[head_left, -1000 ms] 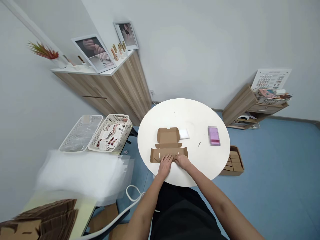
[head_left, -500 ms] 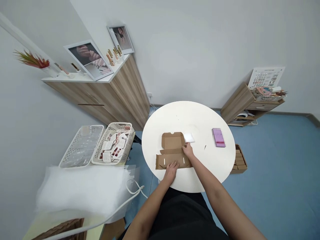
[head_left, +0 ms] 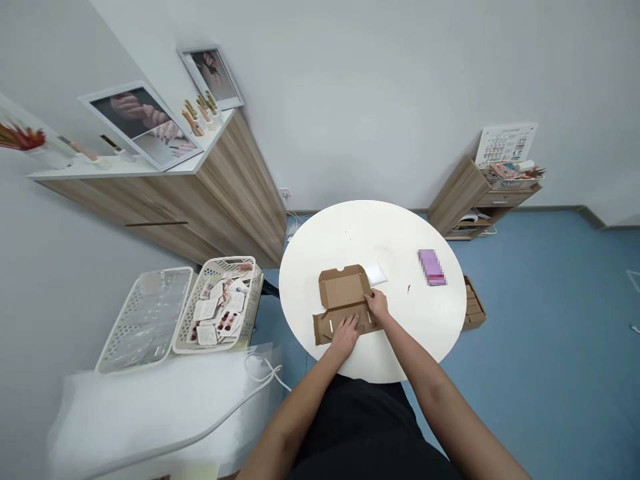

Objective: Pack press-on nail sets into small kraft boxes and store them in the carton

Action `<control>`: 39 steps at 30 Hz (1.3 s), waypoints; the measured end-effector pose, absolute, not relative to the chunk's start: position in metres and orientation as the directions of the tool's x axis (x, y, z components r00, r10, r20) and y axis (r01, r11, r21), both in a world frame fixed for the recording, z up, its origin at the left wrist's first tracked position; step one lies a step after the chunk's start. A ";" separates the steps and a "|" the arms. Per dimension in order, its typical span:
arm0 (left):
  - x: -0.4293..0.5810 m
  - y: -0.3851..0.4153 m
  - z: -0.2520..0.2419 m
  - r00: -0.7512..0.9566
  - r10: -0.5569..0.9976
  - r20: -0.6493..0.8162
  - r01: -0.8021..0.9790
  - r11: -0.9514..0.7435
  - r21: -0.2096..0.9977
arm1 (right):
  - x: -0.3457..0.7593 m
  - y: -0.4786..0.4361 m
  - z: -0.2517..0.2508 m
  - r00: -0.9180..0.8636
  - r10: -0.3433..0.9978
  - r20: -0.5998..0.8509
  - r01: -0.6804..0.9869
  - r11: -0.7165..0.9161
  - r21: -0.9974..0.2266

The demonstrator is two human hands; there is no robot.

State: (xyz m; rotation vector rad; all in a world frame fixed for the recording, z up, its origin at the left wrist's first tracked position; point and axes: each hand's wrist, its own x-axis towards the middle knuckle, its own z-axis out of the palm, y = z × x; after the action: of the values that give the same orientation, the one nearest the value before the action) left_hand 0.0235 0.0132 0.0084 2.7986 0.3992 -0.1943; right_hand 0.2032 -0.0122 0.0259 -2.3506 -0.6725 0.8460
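White tabletop (head_left: 320,253), round, fills the space under your hands, and it stands on a blue floor (head_left: 540,333). Far ahead and left of your hands runs a wood-veneer cabinet (head_left: 240,193) topped with framed hand photographs (head_left: 140,125). Nearer on your left sit two white plastic baskets: one of clear items (head_left: 145,320), and one of printed cards (head_left: 253,293). Beyond your right hand, a cardboard box (head_left: 473,303) rests on the floor past the table's edge.

Directly beneath both hands lies a kraft cardboard mailer blank (head_left: 343,290), flat on the table, its lid panel reaching away from you. Your left hand (head_left: 346,335) is open, pressing flat on the near panel. Your right hand (head_left: 377,305) curls at the blank's right edge; you cannot tell whether it pinches the card. This looks like the folding stage, and the unfolded panels seem to call for creasing next.

Just past your right hand lies a white packet (head_left: 375,273); farther right, a blurred pink package (head_left: 432,267).
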 end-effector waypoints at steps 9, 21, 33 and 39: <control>0.025 0.041 0.007 0.852 0.518 -0.080 0.521 -0.818 0.245 | 0.203 -0.020 0.026 0.649 0.636 -0.417 0.264 -0.703 -0.661; 0.022 0.038 -0.009 0.849 0.526 -0.055 0.519 -0.808 0.278 | 0.190 -0.036 0.043 0.620 0.677 -0.397 0.550 -0.736 -0.395; 0.025 0.036 -0.011 0.832 0.552 -0.060 0.548 -0.799 0.247 | 0.188 -0.068 0.064 0.677 0.658 -0.330 0.579 -0.753 -0.313; 0.026 0.035 -0.011 0.821 0.568 -0.056 0.563 -0.790 0.244 | 0.174 -0.080 0.055 0.611 0.525 -0.593 0.476 -0.842 -0.256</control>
State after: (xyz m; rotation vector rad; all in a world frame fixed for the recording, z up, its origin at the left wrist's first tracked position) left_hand 0.0262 0.0348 -0.0114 2.7550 0.8709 0.0288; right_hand 0.1742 -0.0796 0.0550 -2.7537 -0.8571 1.0496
